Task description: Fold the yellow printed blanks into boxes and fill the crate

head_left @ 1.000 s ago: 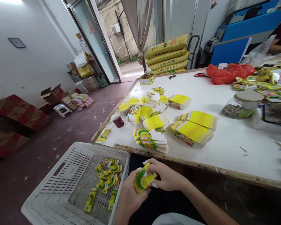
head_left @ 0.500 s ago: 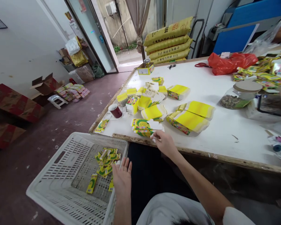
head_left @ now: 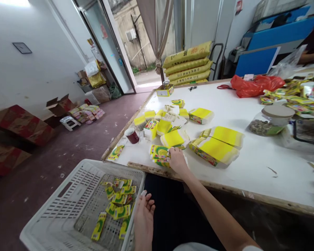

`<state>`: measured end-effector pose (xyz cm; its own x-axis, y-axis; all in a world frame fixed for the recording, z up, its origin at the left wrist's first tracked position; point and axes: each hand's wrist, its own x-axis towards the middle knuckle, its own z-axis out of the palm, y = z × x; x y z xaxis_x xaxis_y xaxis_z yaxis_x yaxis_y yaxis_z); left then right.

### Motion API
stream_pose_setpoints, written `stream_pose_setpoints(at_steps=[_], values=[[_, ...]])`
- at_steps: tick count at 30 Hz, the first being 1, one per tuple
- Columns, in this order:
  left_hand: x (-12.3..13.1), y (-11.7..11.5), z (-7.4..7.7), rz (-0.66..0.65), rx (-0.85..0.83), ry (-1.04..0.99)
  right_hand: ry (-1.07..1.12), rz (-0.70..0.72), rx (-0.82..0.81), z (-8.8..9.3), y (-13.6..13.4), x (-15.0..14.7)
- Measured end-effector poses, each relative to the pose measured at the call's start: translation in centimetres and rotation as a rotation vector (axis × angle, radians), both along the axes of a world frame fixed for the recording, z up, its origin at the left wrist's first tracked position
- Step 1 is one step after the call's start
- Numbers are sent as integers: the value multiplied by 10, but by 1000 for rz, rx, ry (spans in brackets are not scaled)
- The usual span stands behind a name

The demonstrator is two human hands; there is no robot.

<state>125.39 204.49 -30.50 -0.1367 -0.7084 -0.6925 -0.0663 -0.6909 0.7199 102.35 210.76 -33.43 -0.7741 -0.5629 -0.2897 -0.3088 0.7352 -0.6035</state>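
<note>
My left hand (head_left: 144, 216) is palm up beside the inner rim of the white plastic crate (head_left: 51, 202), fingers apart and loosely curled, holding nothing. Small yellow-and-green cartons (head_left: 121, 211) lie scattered on the crate's floor. At the table's front edge, my right hand (head_left: 178, 162) is closed at the right end of a low stack of flat yellow-and-green cartons (head_left: 158, 152), its fingers pinching the top one. White coverings show on some fingertips of both hands. Behind that stack rest more bundles of yellow cartons (head_left: 172, 137).
A maroon mug (head_left: 132, 136) stands near the table's left edge. Larger yellow carton bundles (head_left: 219, 144) lie right of my right hand. Farther right are a lidded jar (head_left: 267, 122) and a red plastic bag (head_left: 256, 86). Another person's arm (head_left: 311, 57) shows at the far right.
My right hand has shifted onto the top of the carton stack. My left hand has moved away from the crate's inside to its rim, and the cartons in the crate are more spread out.
</note>
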Motion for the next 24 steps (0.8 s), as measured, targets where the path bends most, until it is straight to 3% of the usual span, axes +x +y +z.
stream_pose_setpoints(at_steps=[4,10,16,20,24], values=[[1,2,-11,-59,-22,58,7,-29,45,1,-1,-2],[0,7,-4,-75,-11,40,-28,-38,77,6,-4,-7],[5,8,-10,-101,-54,46,-91,-62,13,16,-1,-8],[1,6,-9,-121,-98,151,-87,-64,-174,28,17,17],[-12,6,2,-109,-229,358,-355,215,-508,33,35,77]])
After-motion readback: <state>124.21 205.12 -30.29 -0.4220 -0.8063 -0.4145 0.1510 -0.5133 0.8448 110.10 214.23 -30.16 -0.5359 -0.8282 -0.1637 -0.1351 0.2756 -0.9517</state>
